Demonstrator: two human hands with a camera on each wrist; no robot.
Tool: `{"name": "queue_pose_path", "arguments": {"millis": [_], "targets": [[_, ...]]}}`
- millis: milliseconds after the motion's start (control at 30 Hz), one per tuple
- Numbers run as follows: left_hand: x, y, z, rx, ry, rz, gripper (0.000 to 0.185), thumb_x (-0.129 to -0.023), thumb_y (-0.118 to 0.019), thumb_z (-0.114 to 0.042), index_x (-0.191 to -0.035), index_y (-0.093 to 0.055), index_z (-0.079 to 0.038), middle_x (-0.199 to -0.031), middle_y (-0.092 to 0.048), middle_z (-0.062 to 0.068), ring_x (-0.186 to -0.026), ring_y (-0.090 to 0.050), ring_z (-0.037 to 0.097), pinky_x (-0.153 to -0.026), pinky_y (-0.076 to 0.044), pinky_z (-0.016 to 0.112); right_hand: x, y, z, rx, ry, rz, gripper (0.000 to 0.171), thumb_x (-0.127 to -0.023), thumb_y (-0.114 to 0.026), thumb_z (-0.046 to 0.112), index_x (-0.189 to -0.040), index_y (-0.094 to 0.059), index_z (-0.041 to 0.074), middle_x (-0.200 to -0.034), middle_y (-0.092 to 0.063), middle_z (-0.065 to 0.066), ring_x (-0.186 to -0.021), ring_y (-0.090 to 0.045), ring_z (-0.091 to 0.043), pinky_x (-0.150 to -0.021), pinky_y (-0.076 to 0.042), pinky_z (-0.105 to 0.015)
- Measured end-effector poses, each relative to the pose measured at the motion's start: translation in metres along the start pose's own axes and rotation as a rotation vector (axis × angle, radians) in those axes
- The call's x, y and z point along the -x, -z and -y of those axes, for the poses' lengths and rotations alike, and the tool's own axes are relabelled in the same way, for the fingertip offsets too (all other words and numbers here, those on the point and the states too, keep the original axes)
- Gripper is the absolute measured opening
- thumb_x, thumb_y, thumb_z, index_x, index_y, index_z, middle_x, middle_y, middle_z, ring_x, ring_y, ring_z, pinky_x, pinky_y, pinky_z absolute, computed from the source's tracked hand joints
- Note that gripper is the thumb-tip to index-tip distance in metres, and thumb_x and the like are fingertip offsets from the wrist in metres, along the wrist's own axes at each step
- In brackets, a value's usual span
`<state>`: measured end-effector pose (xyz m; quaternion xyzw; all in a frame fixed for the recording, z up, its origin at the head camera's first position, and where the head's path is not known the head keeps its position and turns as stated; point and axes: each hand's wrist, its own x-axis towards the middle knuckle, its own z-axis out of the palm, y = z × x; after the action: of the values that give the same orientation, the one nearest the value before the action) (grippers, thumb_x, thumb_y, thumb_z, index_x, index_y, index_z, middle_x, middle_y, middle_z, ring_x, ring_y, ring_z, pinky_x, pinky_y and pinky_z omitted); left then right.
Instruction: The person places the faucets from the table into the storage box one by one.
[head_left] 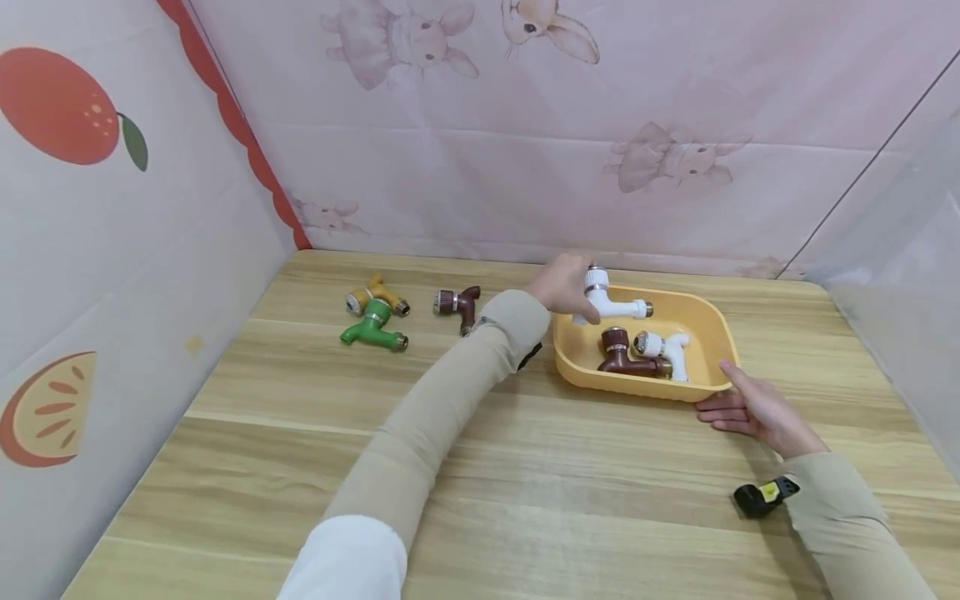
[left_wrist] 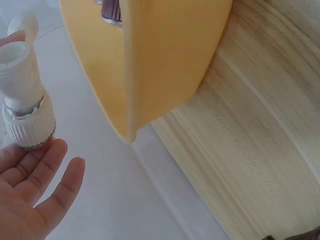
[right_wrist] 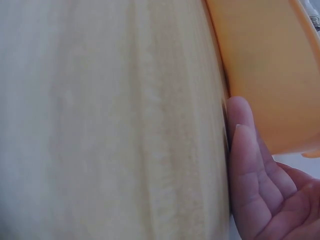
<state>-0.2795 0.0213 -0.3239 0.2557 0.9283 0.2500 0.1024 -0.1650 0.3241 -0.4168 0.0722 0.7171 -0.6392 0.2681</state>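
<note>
A white tap (head_left: 611, 308) is held by the left hand (head_left: 561, 283) at the back left end of a yellow basin (head_left: 637, 388). It is gripped between the thumb and the fingers (left_wrist: 42, 175), with its ribbed cap towards the back wall and its threaded end pointed to the right. In the left wrist view, the cap is supported by the fingertips, and the tap is seen apart from the basin wall.

Inside the basin, a brown tap (head_left: 626, 360) and a second white tap (head_left: 675, 354) are laid near the front side, close against each other.

The basin's front right corner is touched by the right hand (head_left: 757, 408): the thumb is placed at the rim, and the other fingers are extended low along the outer wall, close to the wooden surface (head_left: 570, 467). They are not curled round anything.

To the left of the basin, three more taps are laid on the surface. A loose brown tap (head_left: 467, 307) is partly hidden by the left sleeve (head_left: 450, 417). Further left, a yellow tap (head_left: 382, 293) is partly covered in the head view by a green tap (head_left: 375, 327); whether they touch cannot be told. A black device (head_left: 761, 497) is worn at the right wrist.
</note>
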Motion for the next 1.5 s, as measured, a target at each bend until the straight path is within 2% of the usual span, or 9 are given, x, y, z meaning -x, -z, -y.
{"name": "queue_pose_path", "arguments": {"millis": [267, 500, 900, 1033, 1067, 1167, 1300, 1400, 1500], "targets": [[-0.009, -0.006, -0.003, -0.047, 0.042, 0.08, 0.056, -0.058, -0.084, -0.021, -0.102, -0.052, -0.008, -0.091, -0.054, 0.0, -0.081, -0.052, 0.013, -0.067, -0.044, 0.019, -0.002, 0.002, 0.001, 0.002, 0.0, 0.006, 0.073, -0.093, -0.03, 0.054, -0.125, -0.025, -0.012, -0.087, -0.069, -0.009, -0.081, -0.066, -0.02, -0.074, -0.052, -0.032], [-0.017, -0.013, -0.006, -0.076, 0.072, 0.114, 0.046, -0.057, -0.083, -0.019, -0.091, -0.054, -0.009, -0.087, -0.055, 0.0, -0.074, -0.053, 0.013, -0.059, -0.046, 0.021, -0.003, 0.003, 0.002, 0.007, 0.016, 0.022, 0.069, -0.094, -0.029, 0.051, -0.123, -0.028, -0.012, -0.087, -0.069, -0.009, -0.08, -0.066, -0.02, -0.073, -0.052, -0.032], [-0.015, -0.023, -0.006, -0.226, 0.125, 0.147, 0.048, -0.058, -0.083, -0.027, -0.094, -0.055, -0.012, -0.086, -0.054, -0.004, -0.073, -0.052, 0.011, -0.057, -0.045, 0.02, -0.003, 0.003, 0.004, 0.024, 0.028, 0.003, 0.074, -0.093, -0.031, 0.053, -0.126, -0.024, -0.013, -0.088, -0.068, -0.009, -0.082, -0.066, -0.021, -0.074, -0.052, -0.033], [-0.016, -0.026, -0.004, -0.239, 0.12, 0.164, 0.052, -0.057, -0.085, -0.026, -0.099, -0.057, -0.013, -0.088, -0.056, -0.005, -0.077, -0.053, 0.011, -0.061, -0.045, 0.021, -0.004, 0.004, 0.004, 0.023, 0.025, 0.002, 0.073, -0.094, -0.031, 0.052, -0.126, -0.024, -0.013, -0.088, -0.068, -0.009, -0.082, -0.066, -0.021, -0.074, -0.052, -0.033], [-0.016, -0.026, -0.004, -0.239, 0.116, 0.169, 0.052, -0.058, -0.085, -0.026, -0.101, -0.058, -0.013, -0.09, -0.057, -0.005, -0.079, -0.053, 0.012, -0.063, -0.045, 0.022, -0.004, 0.004, 0.004, 0.021, 0.025, 0.002, 0.072, -0.094, -0.031, 0.052, -0.126, -0.024, -0.012, -0.088, -0.068, -0.009, -0.082, -0.066, -0.021, -0.074, -0.052, -0.033], [-0.017, -0.027, -0.003, -0.22, 0.116, 0.176, 0.067, -0.061, -0.084, -0.027, -0.119, -0.054, -0.013, -0.113, -0.057, -0.003, -0.098, -0.053, 0.013, -0.079, -0.045, 0.024, -0.005, 0.005, 0.003, 0.019, 0.023, 0.002, 0.07, -0.094, -0.03, 0.051, -0.126, -0.025, -0.011, -0.088, -0.068, -0.009, -0.081, -0.066, -0.02, -0.074, -0.052, -0.033], [-0.018, -0.025, -0.001, -0.123, 0.118, 0.166, 0.078, -0.069, -0.079, -0.023, -0.136, -0.04, -0.014, -0.135, -0.045, -0.001, -0.118, -0.044, 0.015, -0.094, -0.038, 0.027, -0.006, 0.005, 0.003, 0.015, 0.021, 0.006, 0.068, -0.094, -0.03, 0.051, -0.124, -0.027, -0.01, -0.087, -0.068, -0.008, -0.081, -0.066, -0.02, -0.073, -0.052, -0.032], [-0.018, -0.021, 0.0, -0.053, 0.095, 0.144, 0.07, -0.072, -0.077, -0.018, -0.133, -0.043, -0.009, -0.131, -0.048, 0.005, -0.115, -0.046, 0.016, -0.093, -0.04, 0.026, -0.006, 0.006, 0.003, 0.01, 0.018, 0.011, 0.067, -0.094, -0.03, 0.051, -0.123, -0.027, -0.009, -0.087, -0.068, -0.008, -0.081, -0.066, -0.02, -0.073, -0.052, -0.032], [-0.017, -0.017, 0.002, -0.04, 0.061, 0.121, 0.06, -0.076, -0.074, -0.019, -0.128, -0.048, -0.006, -0.122, -0.053, 0.008, -0.107, -0.049, 0.016, -0.086, -0.043, 0.024, -0.006, 0.007, 0.003, 0.009, 0.015, 0.011, 0.066, -0.094, -0.03, 0.051, -0.123, -0.028, -0.008, -0.087, -0.068, -0.008, -0.081, -0.066, -0.02, -0.073, -0.052, -0.032]]}}
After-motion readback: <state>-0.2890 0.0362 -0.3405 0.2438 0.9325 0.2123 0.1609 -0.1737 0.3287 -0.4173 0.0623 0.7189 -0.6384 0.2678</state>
